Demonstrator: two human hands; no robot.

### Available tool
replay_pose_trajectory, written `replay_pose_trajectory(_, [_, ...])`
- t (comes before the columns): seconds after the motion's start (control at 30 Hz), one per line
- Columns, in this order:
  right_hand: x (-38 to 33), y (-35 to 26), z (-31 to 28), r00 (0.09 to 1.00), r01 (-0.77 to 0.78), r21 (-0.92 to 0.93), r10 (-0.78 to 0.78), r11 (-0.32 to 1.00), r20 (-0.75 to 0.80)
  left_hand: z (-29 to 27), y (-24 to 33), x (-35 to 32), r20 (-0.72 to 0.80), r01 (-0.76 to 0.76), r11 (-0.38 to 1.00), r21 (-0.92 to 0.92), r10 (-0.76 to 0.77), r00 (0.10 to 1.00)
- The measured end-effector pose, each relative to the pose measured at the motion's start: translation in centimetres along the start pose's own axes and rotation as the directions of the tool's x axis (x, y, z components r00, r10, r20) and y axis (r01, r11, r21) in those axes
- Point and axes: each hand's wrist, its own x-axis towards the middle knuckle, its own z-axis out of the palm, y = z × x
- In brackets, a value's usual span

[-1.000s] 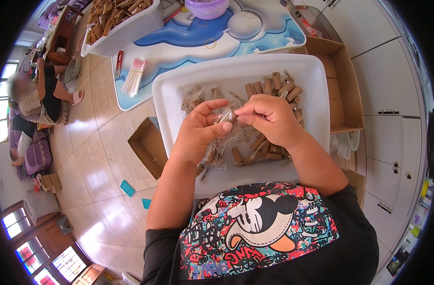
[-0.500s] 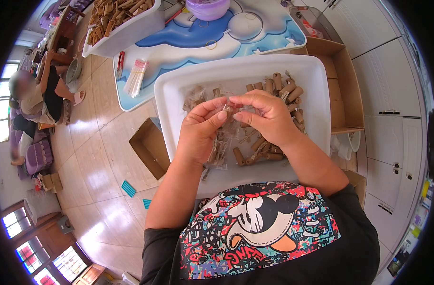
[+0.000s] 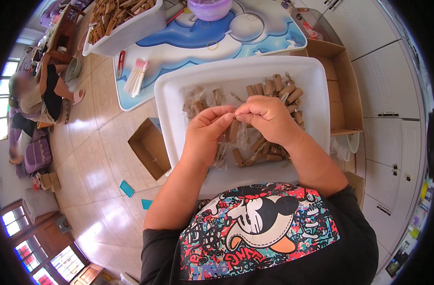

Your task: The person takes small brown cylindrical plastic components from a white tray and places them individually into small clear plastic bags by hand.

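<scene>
Over a white plastic tub (image 3: 321, 118), my left hand (image 3: 205, 130) and my right hand (image 3: 269, 118) meet with fingertips pinched together. Between them is the top of a small clear plastic bag (image 3: 241, 137), which hangs down with a brown tube-shaped piece (image 3: 233, 132) seemingly inside it. The exact grip at the fingertips is too small to make out. Loose brown tubes (image 3: 295, 94) with bits of string lie to the right in the tub. On its left side are brown pieces in clear bags (image 3: 195, 104), partly hidden by my left hand.
Beyond the tub, a blue-and-white table (image 3: 179, 40) carries a bundle of clear bags (image 3: 137, 78), a red cutter (image 3: 120, 64) and a purple bowl (image 3: 210, 8). A bin of brown pieces (image 3: 126, 35) stands far left. Cardboard boxes (image 3: 148, 147) flank the tub; another person (image 3: 41, 90) sits at left.
My hands have come down slightly toward me and closed in at the bag's top. The bag with the brown tube now shows hanging below my fingers.
</scene>
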Motion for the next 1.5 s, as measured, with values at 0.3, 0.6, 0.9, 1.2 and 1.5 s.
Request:
replay_pose_trajectory(0.3, [0.2, -1.4, 1.0, 0.948, 0.166, -0.213, -0.216, 0.963, -0.236, 0.2, -0.7, -0.1, -0.033, -0.087, 0.987, 0.134, 0.092, 0.995])
replay_pose_trajectory(0.6, [0.7, -0.4, 2.5, 0.932, 0.201, -0.163, -0.240, 0.966, -0.270, 0.3, -1.1, -0.8, 0.012, -0.213, 0.905, 0.367, 0.224, 0.974])
replay_pose_trajectory(0.9, [1.3, 0.4, -2.5, 0.837, 0.016, 0.749, 0.401, 0.662, -0.373, 0.2, -0.1, -0.8, -0.066, -0.275, 0.915, 0.296, 0.307, 0.949])
replay_pose_trajectory(1.2, [-0.1, 0.8, 0.0, 0.936, -0.323, 0.422, 0.352, 0.847, 0.010, 0.4, 0.4, -0.6, -0.085, -0.210, 0.962, 0.173, 0.228, 0.970])
replay_pose_trajectory(1.5, [0.0, 0.5, 0.1, 0.932, -0.336, 0.415, 0.363, 0.846, 0.015, 0.5, 0.5, -0.7, -0.102, -0.201, 0.958, 0.204, 0.225, 0.969])
